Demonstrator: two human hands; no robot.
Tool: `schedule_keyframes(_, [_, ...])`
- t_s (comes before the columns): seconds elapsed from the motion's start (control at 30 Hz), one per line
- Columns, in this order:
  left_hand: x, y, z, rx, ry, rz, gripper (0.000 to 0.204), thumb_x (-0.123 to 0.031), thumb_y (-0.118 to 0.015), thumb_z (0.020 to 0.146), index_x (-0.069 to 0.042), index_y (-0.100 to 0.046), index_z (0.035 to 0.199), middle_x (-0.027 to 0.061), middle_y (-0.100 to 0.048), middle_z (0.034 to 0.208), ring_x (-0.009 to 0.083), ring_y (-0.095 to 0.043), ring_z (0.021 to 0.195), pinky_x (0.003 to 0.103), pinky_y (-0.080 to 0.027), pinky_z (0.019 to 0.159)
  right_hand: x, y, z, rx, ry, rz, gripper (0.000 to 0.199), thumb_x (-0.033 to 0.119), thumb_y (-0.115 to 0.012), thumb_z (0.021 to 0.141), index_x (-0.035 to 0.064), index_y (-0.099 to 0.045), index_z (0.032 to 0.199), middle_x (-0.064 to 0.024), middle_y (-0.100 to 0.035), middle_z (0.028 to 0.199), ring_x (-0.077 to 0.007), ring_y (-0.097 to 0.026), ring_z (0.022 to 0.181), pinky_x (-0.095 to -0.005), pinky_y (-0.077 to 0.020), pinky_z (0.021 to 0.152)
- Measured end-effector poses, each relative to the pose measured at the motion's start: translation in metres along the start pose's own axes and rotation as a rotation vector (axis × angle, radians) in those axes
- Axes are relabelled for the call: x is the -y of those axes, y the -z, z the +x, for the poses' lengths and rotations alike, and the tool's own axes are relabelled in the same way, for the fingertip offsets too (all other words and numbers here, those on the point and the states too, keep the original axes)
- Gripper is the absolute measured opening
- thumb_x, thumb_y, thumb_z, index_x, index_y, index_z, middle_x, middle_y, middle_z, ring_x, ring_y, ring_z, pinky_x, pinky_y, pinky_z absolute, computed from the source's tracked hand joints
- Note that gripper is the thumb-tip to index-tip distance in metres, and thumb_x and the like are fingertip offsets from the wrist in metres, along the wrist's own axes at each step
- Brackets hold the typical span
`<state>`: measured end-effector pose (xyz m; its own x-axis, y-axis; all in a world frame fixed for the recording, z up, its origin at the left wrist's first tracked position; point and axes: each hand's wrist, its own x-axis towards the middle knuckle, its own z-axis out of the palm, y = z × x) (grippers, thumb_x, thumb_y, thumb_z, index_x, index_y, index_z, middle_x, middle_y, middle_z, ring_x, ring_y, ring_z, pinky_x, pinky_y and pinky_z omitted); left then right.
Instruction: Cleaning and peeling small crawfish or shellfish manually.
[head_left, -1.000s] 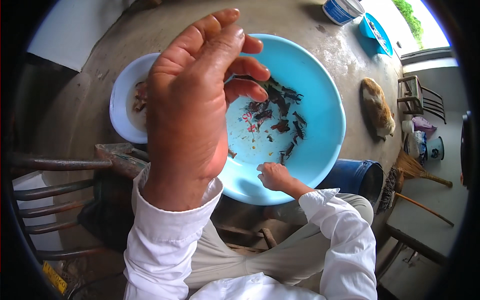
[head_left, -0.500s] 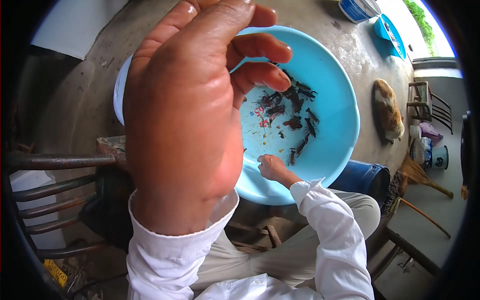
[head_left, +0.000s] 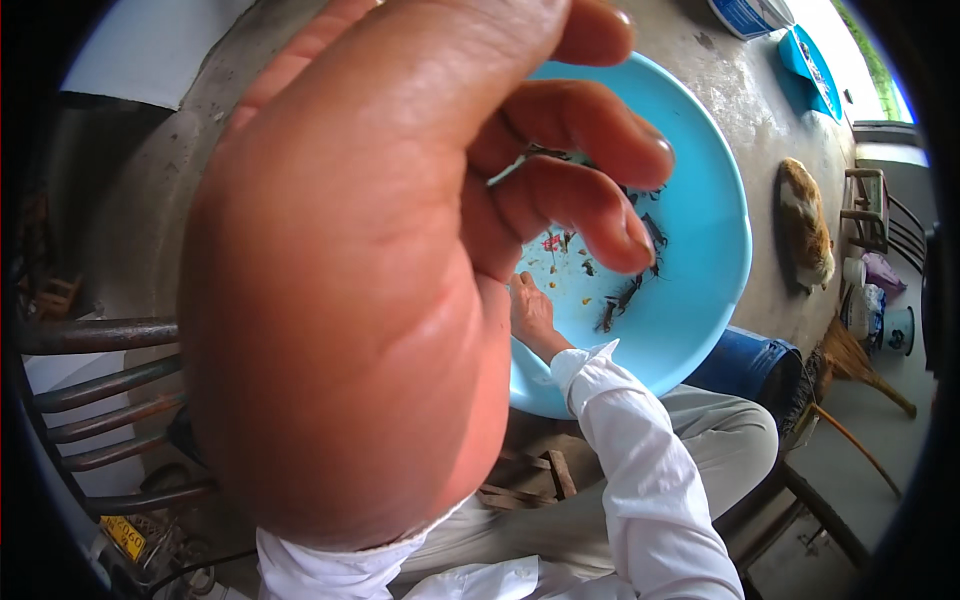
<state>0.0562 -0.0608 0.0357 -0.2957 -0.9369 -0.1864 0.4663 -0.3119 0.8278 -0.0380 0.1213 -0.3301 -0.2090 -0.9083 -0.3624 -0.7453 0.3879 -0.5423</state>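
My left hand (head_left: 370,240) is raised very close and fills much of the head view. Its fingers are loosely bent and apart, with nothing visible in them. Behind it, a large light blue basin (head_left: 715,250) holds several dark crayfish (head_left: 625,298) and small yellowish bits on its bottom. My right hand (head_left: 535,315) is over the near left part of the basin, its fingers drawn together. Whether a small thing is between those fingertips cannot be seen. My left hand hides the basin's left side and some of the crayfish.
A dark blue drum (head_left: 745,362) lies against the basin's right side. Farther right, a brown-and-white furry animal (head_left: 806,220) lies on the floor near a wooden stool (head_left: 868,208) and a broom (head_left: 860,365). A slatted chair (head_left: 110,400) stands left. Another blue basin (head_left: 812,72) sits far right.
My left hand has come closer and looks larger, covering more of the basin. My right hand stays at the basin's near side. The surroundings have shifted slightly to the right in view.
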Motion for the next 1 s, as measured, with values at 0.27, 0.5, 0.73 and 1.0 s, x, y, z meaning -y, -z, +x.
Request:
schedule_keyframes(0.27, [0.013,-0.01,0.008,-0.002,0.028,0.017,0.024,-0.014,-0.063,0.098,-0.003,-0.064,0.119,0.0065,-0.065,0.097,0.0153,-0.065,0.079,0.027,-0.053,0.063,-0.013,-0.02,0.004,-0.036,-0.029,-0.042,0.021,0.017,-0.069,0.084,0.003,-0.061,0.098,-0.0167,-0.057,0.101,-0.0393,-0.065,0.088,-0.0498,-0.0539,0.072])
schedule_keyframes(0.5, [0.015,0.008,-0.038,0.04,0.048,-0.041,0.023,-0.013,-0.063,0.098,-0.003,-0.064,0.119,0.0065,-0.065,0.097,0.0155,-0.065,0.079,0.027,-0.053,0.063,-0.047,0.017,-0.016,0.074,-0.235,0.01,0.023,0.024,-0.066,0.085,0.0027,-0.065,0.095,-0.0209,-0.066,0.105,-0.0413,-0.065,0.095,-0.0493,-0.052,0.082])
schedule_keyframes(0.73, [0.012,0.006,-0.012,0.087,-0.002,-0.057,0.022,-0.013,-0.063,0.098,-0.003,-0.064,0.118,0.0065,-0.065,0.097,0.0157,-0.066,0.078,0.027,-0.053,0.063,-0.041,0.128,-0.017,0.002,-0.309,0.138,0.031,0.029,-0.066,0.082,0.0044,-0.075,0.1,-0.0231,-0.073,0.096,-0.0397,-0.07,0.092,-0.0443,-0.0538,0.085])
schedule_keyframes(1.0, [0.017,-0.006,-0.012,0.041,-0.068,-0.084,0.02,-0.016,-0.066,0.096,-0.005,-0.063,0.112,0.009,-0.068,0.093,0.0158,-0.067,0.072,0.026,-0.054,0.059,0.014,0.281,-0.085,-0.158,-0.259,0.395,0.036,0.028,-0.068,0.088,-0.0046,-0.073,0.101,-0.0091,-0.07,0.082,-0.0169,-0.061,0.075,-0.0323,-0.0491,0.069])
